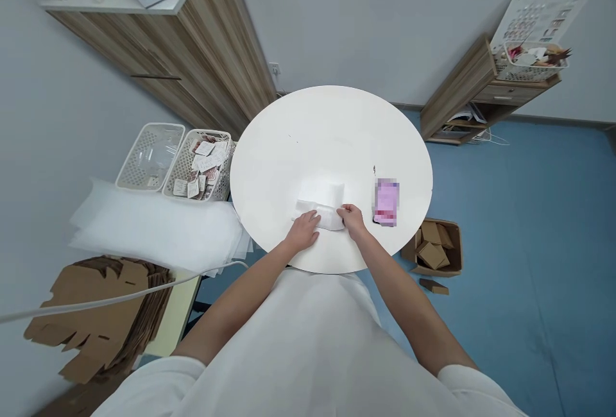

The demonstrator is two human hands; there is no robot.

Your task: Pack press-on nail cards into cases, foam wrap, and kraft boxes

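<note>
A piece of thin white packing foam sheet (pixel 328 195) lies on the round white table (pixel 332 122), with its near part folded over. My left hand (pixel 303 231) rests on the left part of the fold, its fingers stretched out over the sheet. At the right edge of the fold, my right hand (pixel 351 219) pinches the foam between thumb and fingers. Whether anything is wrapped inside the fold cannot be seen. To the right of my right hand, a phone-shaped item (pixel 385 203) lies on the table, its face blurred out in pink.
Left of the table are a basket of cards (pixel 176 173), another white basket (pixel 126 167), stacked foam sheets (pixel 158 224) and flattened cardboard boxes (pixel 96 314). A white cable (pixel 120 298) crosses there. At right, a carton (pixel 455 263) holding small brown boxes stands on the floor.
</note>
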